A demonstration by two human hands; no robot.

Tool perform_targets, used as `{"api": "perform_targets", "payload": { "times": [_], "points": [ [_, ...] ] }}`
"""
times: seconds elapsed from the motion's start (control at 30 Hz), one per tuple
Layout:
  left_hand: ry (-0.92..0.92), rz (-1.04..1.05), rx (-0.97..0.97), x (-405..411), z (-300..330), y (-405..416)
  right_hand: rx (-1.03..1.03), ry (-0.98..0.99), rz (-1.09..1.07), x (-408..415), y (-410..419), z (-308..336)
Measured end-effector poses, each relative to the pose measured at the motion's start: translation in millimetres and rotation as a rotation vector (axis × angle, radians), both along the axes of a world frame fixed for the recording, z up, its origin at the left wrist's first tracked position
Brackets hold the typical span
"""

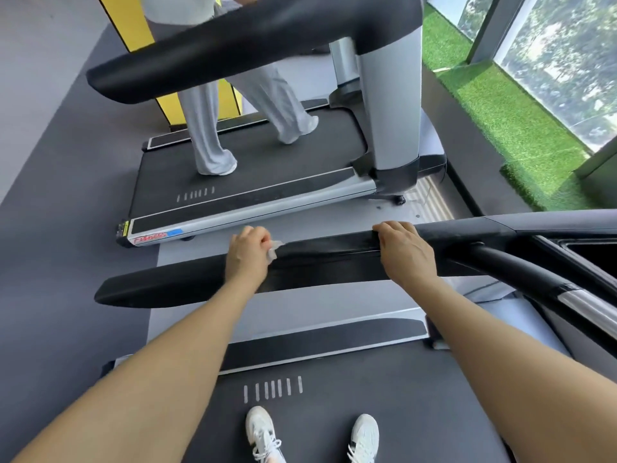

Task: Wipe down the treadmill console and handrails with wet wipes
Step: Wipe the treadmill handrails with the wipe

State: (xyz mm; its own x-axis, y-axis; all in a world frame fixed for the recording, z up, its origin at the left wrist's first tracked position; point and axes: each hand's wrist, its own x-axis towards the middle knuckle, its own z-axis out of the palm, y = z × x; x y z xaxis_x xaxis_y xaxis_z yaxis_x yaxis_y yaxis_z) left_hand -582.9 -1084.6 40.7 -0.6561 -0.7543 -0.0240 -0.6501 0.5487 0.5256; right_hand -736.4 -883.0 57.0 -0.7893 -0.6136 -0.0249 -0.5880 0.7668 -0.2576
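Note:
A long black handrail of my treadmill runs across the middle of the view. My left hand is closed over it, pressing a crumpled white wet wipe against its top. A wet, glossy streak shows on the rail between my hands. My right hand grips the same rail further right, fingers curled over its far edge. At the far right edge only a corner of the console is visible. A curved black and silver grip bar branches off below it.
I stand on the treadmill belt in white sneakers. A second treadmill lies beyond the rail, and a person in light grey trousers walks on it. Green artificial turf and windows are at the right.

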Motion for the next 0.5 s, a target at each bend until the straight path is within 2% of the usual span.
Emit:
{"api": "perform_targets", "payload": {
  "times": [0.17, 0.3, 0.4, 0.5],
  "points": [
    [-0.061, 0.151, -0.048, -1.4, 1.2, 4.0, 0.097, -0.007, -0.009, 12.9, -23.2, 6.9],
    [0.02, -0.022, 0.003, -32.3, 5.9, 41.9, 0.068, -0.039, 0.175, 47.1, -65.8, 6.3],
    [0.053, -0.115, 0.02, -25.1, 5.4, 34.1, 0.056, -0.025, 0.202, 64.4, -80.2, 2.3],
    [0.046, -0.016, 0.027, 16.4, 1.2, -8.1, 0.057, 0.027, 0.182, 65.9, -76.5, -1.5]
  ]
}}
